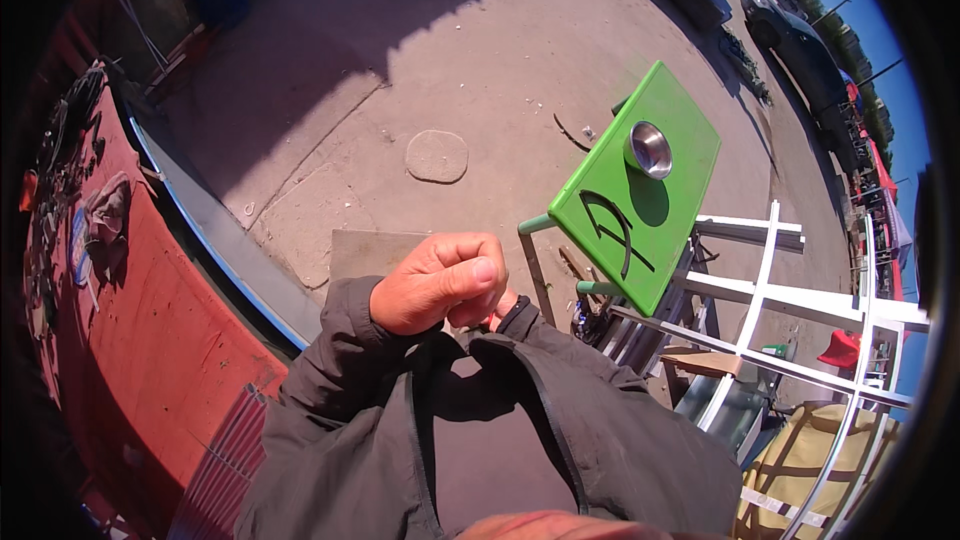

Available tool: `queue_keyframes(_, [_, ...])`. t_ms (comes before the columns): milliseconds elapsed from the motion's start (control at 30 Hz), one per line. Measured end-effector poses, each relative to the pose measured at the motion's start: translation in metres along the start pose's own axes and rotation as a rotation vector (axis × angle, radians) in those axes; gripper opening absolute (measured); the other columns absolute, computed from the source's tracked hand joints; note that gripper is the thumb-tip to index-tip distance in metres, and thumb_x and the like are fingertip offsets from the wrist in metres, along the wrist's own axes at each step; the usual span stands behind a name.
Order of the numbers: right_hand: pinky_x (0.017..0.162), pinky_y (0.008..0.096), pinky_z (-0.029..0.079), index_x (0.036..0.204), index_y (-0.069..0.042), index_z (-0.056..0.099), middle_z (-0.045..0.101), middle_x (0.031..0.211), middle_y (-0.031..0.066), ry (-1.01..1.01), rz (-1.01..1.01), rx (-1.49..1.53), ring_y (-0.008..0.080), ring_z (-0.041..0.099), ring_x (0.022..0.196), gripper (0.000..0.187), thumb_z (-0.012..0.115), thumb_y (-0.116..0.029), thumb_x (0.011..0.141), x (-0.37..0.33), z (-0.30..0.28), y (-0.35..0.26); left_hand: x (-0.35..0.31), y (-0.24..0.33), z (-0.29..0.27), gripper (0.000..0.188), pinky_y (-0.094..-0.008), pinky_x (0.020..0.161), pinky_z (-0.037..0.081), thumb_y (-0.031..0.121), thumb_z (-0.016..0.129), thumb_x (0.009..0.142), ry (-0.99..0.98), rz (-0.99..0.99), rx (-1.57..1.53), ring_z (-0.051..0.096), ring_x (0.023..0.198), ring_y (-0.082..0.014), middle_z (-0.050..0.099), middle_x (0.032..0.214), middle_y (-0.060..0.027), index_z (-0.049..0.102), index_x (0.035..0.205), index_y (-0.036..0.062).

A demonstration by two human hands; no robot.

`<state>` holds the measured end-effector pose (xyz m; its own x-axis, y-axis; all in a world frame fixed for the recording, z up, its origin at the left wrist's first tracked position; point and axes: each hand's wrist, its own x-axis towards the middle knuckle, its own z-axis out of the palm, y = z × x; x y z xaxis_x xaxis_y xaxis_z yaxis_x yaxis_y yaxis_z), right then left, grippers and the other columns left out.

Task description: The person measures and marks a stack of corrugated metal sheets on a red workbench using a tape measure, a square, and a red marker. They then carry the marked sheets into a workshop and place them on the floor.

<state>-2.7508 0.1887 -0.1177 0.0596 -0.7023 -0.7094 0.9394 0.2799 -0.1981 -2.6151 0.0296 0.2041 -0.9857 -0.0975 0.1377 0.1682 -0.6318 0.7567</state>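
My left hand [445, 285] is closed in a fist in front of my chest, its thumb lying over the curled fingers. Whatever it may hold is hidden inside. Just behind it, my right hand [505, 308] shows only as a sliver near the wrist, beside a dark cuff; its fingers are covered by the left hand. Ahead and to the right, apart from both hands, stands a bright green table [655, 230]. On it sits a shiny metal bowl [652, 150], and a black curved mark [618, 232] lies across the near part of the top.
On the left is a red-covered surface [170, 310] with a crumpled cloth [106, 210] and scattered small items. A white metal frame [755, 290] stands at right, near a red object [840, 350] and yellowish covering [805, 440]. A blue barrel [220, 0] stands far left.
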Motion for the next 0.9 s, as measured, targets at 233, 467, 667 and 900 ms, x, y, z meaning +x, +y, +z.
queue_keyframes(233, [0.039,0.0288,0.032,0.078,-0.01,0.053,0.052,0.067,0.0029,-0.013,0.151,-0.341,0.0132,0.041,0.047,0.013,0.053,-0.021,0.086,0.088,0.155,-0.12,-0.012,-0.049,-0.195,0.039,-0.0245,0.042,0.031,0.039,0.054,0.098,0.844,-0.049,0.04,0.04,0.047,-0.0093,0.045,0.059,0.0004,0.045,0.072,0.0114])
queue_keyframes(467, [0.041,0.0306,0.028,0.071,-0.013,0.046,0.048,0.067,0.0026,-0.057,0.306,-0.545,0.0159,0.039,0.049,0.025,0.057,-0.03,0.086,0.213,0.27,-0.161,-0.097,-0.029,-0.278,0.044,-0.0258,0.043,0.036,0.042,0.054,0.097,1.309,0.059,-0.179,0.044,0.048,-0.0104,0.047,0.06,-0.001,0.044,0.068,0.0112])
queue_keyframes(667, [0.053,0.036,0.04,0.079,-0.014,0.048,0.05,0.067,0.003,-0.082,0.347,-0.823,0.019,0.047,0.057,0.033,0.065,-0.04,0.09,0.329,0.389,-0.125,-0.157,0.001,-0.376,0.045,-0.0242,0.046,0.04,0.043,0.056,0.096,1.681,0.201,-0.14,0.047,0.052,-0.0091,0.053,0.064,-0.0013,0.057,0.073,0.0041])
queue_keyframes(900, [0.059,0.041,0.054,0.084,-0.003,0.057,0.063,0.088,0.013,-0.377,0.274,-1.331,0.0255,0.063,0.072,0.031,0.055,-0.031,0.097,0.434,0.561,-0.056,-0.219,0.106,-0.439,0.025,-0.0275,0.067,0.05,0.024,0.065,0.089,1.986,0.275,0.411,0.06,0.074,-0.0127,0.061,0.07,-0.0031,0.064,0.091,0.0001])
